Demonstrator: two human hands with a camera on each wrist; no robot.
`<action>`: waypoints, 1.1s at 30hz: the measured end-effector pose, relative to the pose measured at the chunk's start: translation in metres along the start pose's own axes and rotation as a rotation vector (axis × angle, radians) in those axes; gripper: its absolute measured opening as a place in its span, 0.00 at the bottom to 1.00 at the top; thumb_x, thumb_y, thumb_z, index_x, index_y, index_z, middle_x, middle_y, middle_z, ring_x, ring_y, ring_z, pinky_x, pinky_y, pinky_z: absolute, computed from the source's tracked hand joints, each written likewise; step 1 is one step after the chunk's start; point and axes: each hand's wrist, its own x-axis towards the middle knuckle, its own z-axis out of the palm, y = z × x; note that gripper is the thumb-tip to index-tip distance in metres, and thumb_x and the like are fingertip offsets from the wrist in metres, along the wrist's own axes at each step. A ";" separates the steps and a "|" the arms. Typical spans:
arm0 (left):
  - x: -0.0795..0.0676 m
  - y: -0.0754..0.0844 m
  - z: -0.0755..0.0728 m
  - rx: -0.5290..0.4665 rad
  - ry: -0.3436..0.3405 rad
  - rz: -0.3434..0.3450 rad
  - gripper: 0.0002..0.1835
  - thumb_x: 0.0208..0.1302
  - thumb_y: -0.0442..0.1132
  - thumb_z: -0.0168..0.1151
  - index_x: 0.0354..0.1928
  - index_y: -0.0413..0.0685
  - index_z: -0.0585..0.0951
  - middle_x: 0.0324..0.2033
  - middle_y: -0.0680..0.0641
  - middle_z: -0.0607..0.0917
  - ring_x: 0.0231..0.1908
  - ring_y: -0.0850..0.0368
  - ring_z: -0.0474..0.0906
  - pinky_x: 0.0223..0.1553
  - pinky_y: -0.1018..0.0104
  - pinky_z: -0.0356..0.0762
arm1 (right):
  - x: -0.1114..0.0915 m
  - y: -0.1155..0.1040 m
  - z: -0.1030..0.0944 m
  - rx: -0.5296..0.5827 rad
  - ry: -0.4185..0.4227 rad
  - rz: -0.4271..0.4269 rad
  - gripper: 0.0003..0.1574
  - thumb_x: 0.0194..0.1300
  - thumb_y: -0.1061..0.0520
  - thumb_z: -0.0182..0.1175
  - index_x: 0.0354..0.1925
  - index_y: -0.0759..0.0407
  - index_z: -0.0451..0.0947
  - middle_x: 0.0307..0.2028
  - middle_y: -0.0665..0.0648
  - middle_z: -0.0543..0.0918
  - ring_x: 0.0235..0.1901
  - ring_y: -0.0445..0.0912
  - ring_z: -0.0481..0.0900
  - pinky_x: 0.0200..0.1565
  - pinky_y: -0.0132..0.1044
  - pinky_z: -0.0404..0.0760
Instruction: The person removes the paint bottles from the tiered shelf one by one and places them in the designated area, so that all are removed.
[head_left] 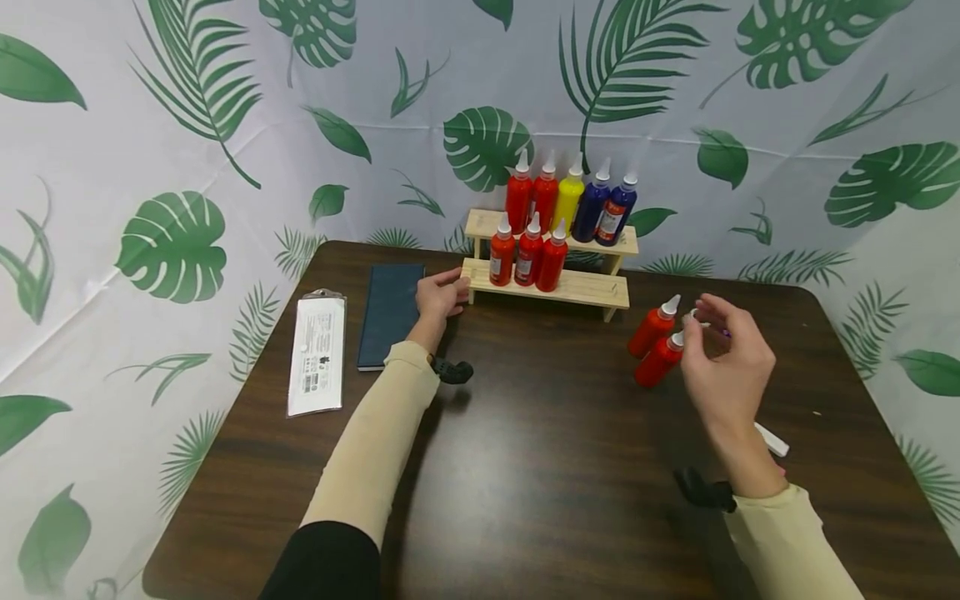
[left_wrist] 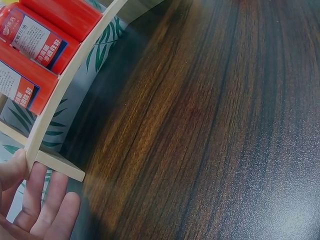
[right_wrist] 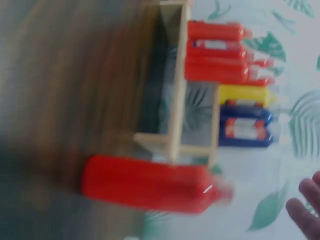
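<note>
A two-step wooden display stand [head_left: 585, 287] holds squeeze bottles with white nozzles. Three red bottles [head_left: 527, 257] stand on its lower step; on the upper step are two red ones, a yellow bottle [head_left: 568, 202] and two dark blue bottles [head_left: 592, 208]. My left hand [head_left: 442, 293] grips the left end of the lower step, thumb above and fingers beneath in the left wrist view. Over the table's right part, my right hand [head_left: 729, 367] hovers beside two more red bottles [head_left: 652, 332], fingers loosely bent. In the right wrist view its fingertips [right_wrist: 302, 215] are apart from the blurred red bottle [right_wrist: 145, 183].
A dark blue book [head_left: 390, 312] lies left of the stand, with a white package [head_left: 317, 354] beside it. Partly behind the right wrist is a small white object [head_left: 772, 440]. Leaf-patterned cloth [head_left: 405, 150] hangs behind the dark wooden table [head_left: 525, 467].
</note>
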 end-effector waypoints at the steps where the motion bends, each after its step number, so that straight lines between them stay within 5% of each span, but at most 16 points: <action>1: 0.000 0.000 0.000 0.002 0.004 0.000 0.15 0.60 0.43 0.68 0.50 0.58 0.85 0.35 0.47 0.88 0.33 0.56 0.86 0.37 0.58 0.84 | 0.004 -0.004 0.005 0.000 -0.038 -0.046 0.17 0.60 0.62 0.64 0.49 0.60 0.82 0.41 0.58 0.85 0.38 0.44 0.82 0.42 0.18 0.76; 6: 0.003 0.001 0.000 0.017 0.011 -0.004 0.16 0.59 0.44 0.69 0.50 0.59 0.85 0.34 0.48 0.88 0.32 0.58 0.86 0.32 0.63 0.84 | 0.018 -0.014 0.044 -0.034 -0.326 -0.110 0.23 0.61 0.59 0.64 0.56 0.58 0.77 0.46 0.58 0.83 0.43 0.51 0.81 0.43 0.39 0.81; 11: 0.005 0.002 -0.001 0.014 0.013 0.000 0.15 0.59 0.44 0.69 0.50 0.59 0.85 0.33 0.48 0.88 0.32 0.56 0.86 0.32 0.62 0.84 | 0.035 -0.014 0.093 -0.017 -0.589 0.053 0.34 0.65 0.53 0.62 0.67 0.53 0.66 0.58 0.60 0.76 0.55 0.55 0.77 0.49 0.53 0.80; 14: 0.005 0.002 -0.002 0.012 0.015 -0.003 0.15 0.59 0.44 0.69 0.49 0.59 0.86 0.33 0.48 0.88 0.32 0.56 0.86 0.32 0.61 0.84 | 0.044 -0.010 0.119 0.015 -0.669 0.154 0.39 0.66 0.51 0.61 0.71 0.55 0.59 0.63 0.63 0.71 0.59 0.58 0.73 0.55 0.55 0.76; 21: 0.002 0.003 -0.002 0.025 0.000 0.006 0.15 0.60 0.44 0.69 0.50 0.58 0.85 0.34 0.48 0.88 0.31 0.58 0.86 0.31 0.63 0.84 | 0.054 0.001 0.156 0.041 -0.719 0.315 0.44 0.69 0.46 0.56 0.74 0.54 0.49 0.67 0.63 0.65 0.64 0.59 0.67 0.63 0.54 0.67; 33: 0.001 0.003 -0.002 0.025 -0.014 0.003 0.16 0.59 0.44 0.69 0.51 0.58 0.85 0.34 0.48 0.88 0.32 0.57 0.86 0.31 0.63 0.84 | 0.050 0.001 0.172 0.062 -0.633 0.378 0.39 0.69 0.51 0.57 0.73 0.53 0.56 0.66 0.61 0.68 0.64 0.55 0.68 0.65 0.50 0.65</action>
